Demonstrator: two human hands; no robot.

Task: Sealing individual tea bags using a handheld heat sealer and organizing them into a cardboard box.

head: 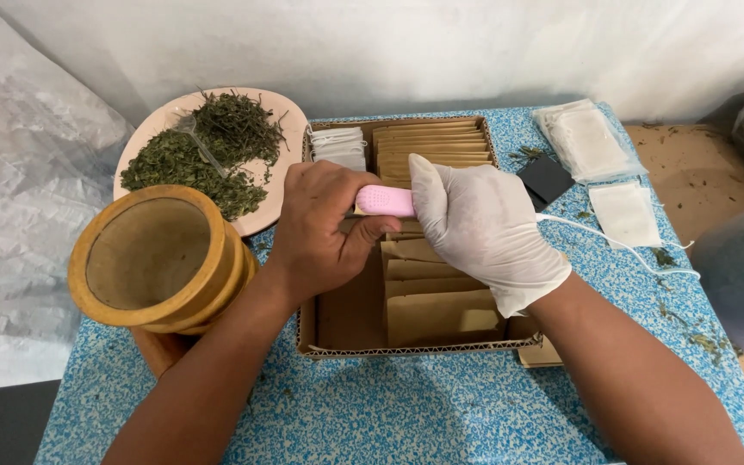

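Blue speckled tabletop (pixel 441 405) against a white wall. My gloved right hand (pixel 484 228) is clenched around a small pink plastic handheld device (pixel 385 201) with a white cord (pixel 622 245) trailing right. My bare left hand (pixel 325 224) pinches the device's left end, fingers curled over something I cannot make out. Both hands hover over a shallow cardboard tray (pixel 337 327) of flat brown paper pouches (pixel 441 314). Left of my left hand: round wooden sieve (pixel 152 258); behind it, pink plate (pixel 282 185) of dried green leaves (pixel 208 151)

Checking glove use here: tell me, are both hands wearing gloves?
No, only the right hand wears a white glove; the left hand is bare, both at the pink device.
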